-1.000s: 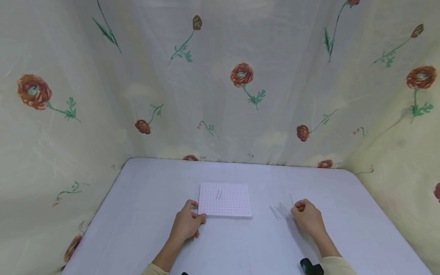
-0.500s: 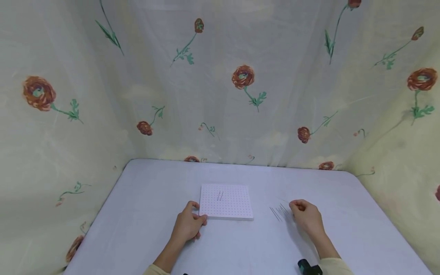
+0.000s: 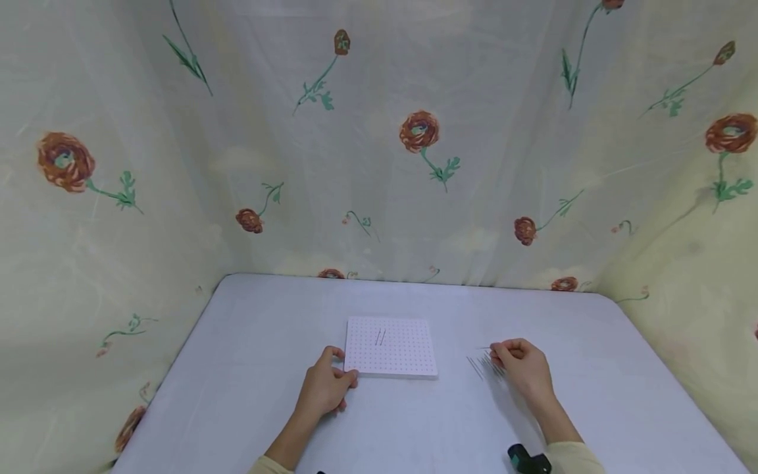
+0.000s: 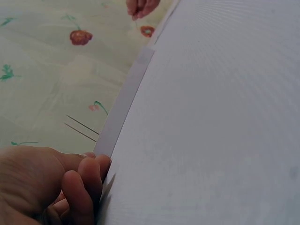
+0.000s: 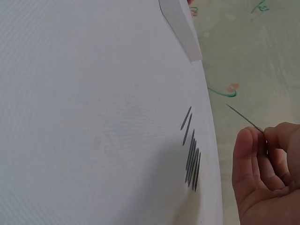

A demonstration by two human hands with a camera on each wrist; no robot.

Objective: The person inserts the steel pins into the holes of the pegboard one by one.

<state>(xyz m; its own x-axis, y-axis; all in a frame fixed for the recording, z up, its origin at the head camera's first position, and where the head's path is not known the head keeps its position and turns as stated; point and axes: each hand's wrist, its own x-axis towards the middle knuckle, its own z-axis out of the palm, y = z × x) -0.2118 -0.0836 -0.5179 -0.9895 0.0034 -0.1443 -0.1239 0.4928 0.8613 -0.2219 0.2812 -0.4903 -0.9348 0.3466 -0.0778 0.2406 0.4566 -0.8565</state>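
A white square pegboard (image 3: 397,361) with rows of small holes lies on the table. My left hand (image 3: 322,387) grips its near left corner, thumb at the front edge and fingers at the side. Two thin dark pins (image 4: 81,125) stand up from the board's upper left part. Off to the right, my right hand (image 3: 524,368) is raised above the table and pinches one thin metal pin (image 5: 243,116) between thumb and fingertips. That pin points left, away from the hand. Below it lie several loose pins (image 5: 192,161), side by side and partly behind the hand in the head view.
The white table (image 3: 284,303) has a dark rim at its far edge. A floral curtain (image 3: 379,151) hangs behind and on both sides. A black wrist device (image 3: 529,459) sits at the right sleeve.
My right hand has moved slightly left, and the pin in it has swung from nearly upright to lying flat toward the left. The left hand and pegboard stay in place.
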